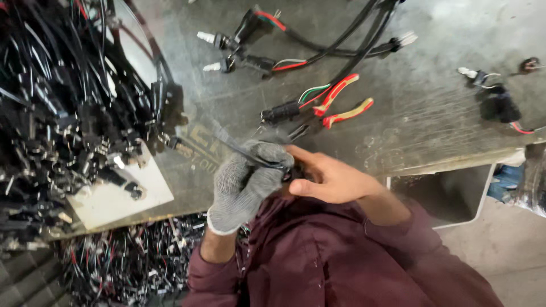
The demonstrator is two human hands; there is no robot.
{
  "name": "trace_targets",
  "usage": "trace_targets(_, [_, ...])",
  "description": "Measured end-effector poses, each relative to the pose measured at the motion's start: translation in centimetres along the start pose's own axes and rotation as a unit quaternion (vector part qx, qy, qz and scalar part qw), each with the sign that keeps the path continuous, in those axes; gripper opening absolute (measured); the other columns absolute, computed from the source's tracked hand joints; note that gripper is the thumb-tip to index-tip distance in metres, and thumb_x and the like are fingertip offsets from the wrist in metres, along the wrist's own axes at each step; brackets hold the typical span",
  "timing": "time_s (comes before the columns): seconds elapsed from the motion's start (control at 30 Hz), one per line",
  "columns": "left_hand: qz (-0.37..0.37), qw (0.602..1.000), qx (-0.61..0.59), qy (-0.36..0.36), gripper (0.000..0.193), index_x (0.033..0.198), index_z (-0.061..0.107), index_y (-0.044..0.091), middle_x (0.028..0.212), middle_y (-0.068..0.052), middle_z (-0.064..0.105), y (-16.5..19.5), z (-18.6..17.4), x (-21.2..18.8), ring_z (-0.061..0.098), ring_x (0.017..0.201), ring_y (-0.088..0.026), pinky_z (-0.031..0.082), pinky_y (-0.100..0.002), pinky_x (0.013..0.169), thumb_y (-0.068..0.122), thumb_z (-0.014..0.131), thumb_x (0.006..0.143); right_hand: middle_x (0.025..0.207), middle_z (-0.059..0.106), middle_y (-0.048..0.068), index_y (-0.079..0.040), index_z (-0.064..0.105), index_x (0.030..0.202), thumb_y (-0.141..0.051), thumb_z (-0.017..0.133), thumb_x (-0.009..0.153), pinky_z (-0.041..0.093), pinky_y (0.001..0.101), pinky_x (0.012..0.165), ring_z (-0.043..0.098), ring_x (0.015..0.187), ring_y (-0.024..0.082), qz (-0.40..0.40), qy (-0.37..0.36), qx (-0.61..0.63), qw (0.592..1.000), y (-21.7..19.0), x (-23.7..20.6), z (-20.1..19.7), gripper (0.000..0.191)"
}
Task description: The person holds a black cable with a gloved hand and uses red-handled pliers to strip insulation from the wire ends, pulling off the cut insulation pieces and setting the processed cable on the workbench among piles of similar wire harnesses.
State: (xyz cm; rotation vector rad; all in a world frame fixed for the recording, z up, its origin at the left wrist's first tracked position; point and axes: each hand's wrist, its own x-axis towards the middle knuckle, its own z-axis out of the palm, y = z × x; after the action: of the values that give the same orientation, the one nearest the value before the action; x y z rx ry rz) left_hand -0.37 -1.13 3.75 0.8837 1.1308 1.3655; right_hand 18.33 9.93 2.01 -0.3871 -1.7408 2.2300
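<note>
Lower centre of the frame: your dark maroon sleeves (341, 261) fill the foreground. Just above them, your left hand (247, 185), in a grey knitted glove, is curled tight around a thin dark wire or tool (239, 149) that slants up toward the left. Your bare right hand (333, 179) meets it, thumb and fingers pinched on a small dark part (293, 172) between the two hands; the part is mostly hidden by the fingers, so you cannot tell what it is.

Lower left: a tangle of black, red and green wire pieces (131, 261) lies below the edge of the worn grey metal worktable (432, 108).

Left: a flat pale card (114, 199) rests on the table, partly covered by a large heap of black wire harnesses with connectors (62, 113) that fills the left side up to the upper left corner.

Centre, just beyond your hands: red-and-yellow-handled pliers (341, 105) lie on the table, jaws pointing toward your hands, touching a black cylindrical connector with green, white and red leads (281, 112).

Upper centre: black cables ending in white-tipped plugs (227, 51) spread across the table.

Upper right: a small black connector with loose leads (495, 99) lies well apart from the rest.
</note>
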Motion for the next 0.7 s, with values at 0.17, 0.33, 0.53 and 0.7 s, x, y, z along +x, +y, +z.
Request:
trace_targets(0.17, [0.107,0.979,0.093,0.147,0.024,0.117,0.066,0.004,0.123,-0.011,0.067,-1.3,2.4,1.0,0.063,0.111,-0.018,0.053,-0.031,0.094,0.000,0.077,0.096,0.091,0.074,0.010,-0.007,0.068,0.119,-0.012,0.076,0.082,0.052,0.0307,0.074,0.070,0.082,0.018,0.000,0.220,-0.370,0.903,2.1,-1.2,0.6,0.038])
trace_targets(0.33, [0.072,0.987,0.100,0.104,0.022,0.122,0.065,0.005,0.123,-0.010,0.069,-1.1,2.5,-0.1,0.063,0.120,-0.021,0.052,-0.035,0.108,0.005,0.070,0.100,0.099,0.069,0.012,-0.003,0.062,0.122,-0.013,0.078,0.084,0.053,0.0294,0.082,0.068,0.088,0.020,-0.004,0.179,-0.237,0.955,0.6,-0.9,-0.2,0.042])
trace_targets(0.53, [0.138,0.964,0.182,0.137,0.031,0.117,0.065,0.009,0.127,-0.013,0.063,-0.2,1.9,-0.8,0.063,0.114,-0.023,0.054,-0.034,0.097,0.009,0.081,0.091,0.123,0.058,0.012,-0.004,0.054,0.136,-0.014,0.071,0.095,0.046,0.0354,0.106,0.059,0.116,0.026,-0.069,0.132,-0.219,0.964,1.9,-1.7,-0.8,0.045])
trace_targets(0.7, [0.177,0.960,0.185,0.114,0.033,0.113,0.066,0.010,0.113,-0.008,0.071,-0.8,2.6,-0.3,0.068,0.107,-0.024,0.055,-0.033,0.097,0.006,0.088,0.089,0.122,0.057,0.013,-0.001,0.050,0.137,-0.010,0.071,0.091,0.046,0.0370,0.102,0.059,0.111,0.028,-0.043,0.137,-0.208,0.967,2.6,-2.2,-0.3,0.051])
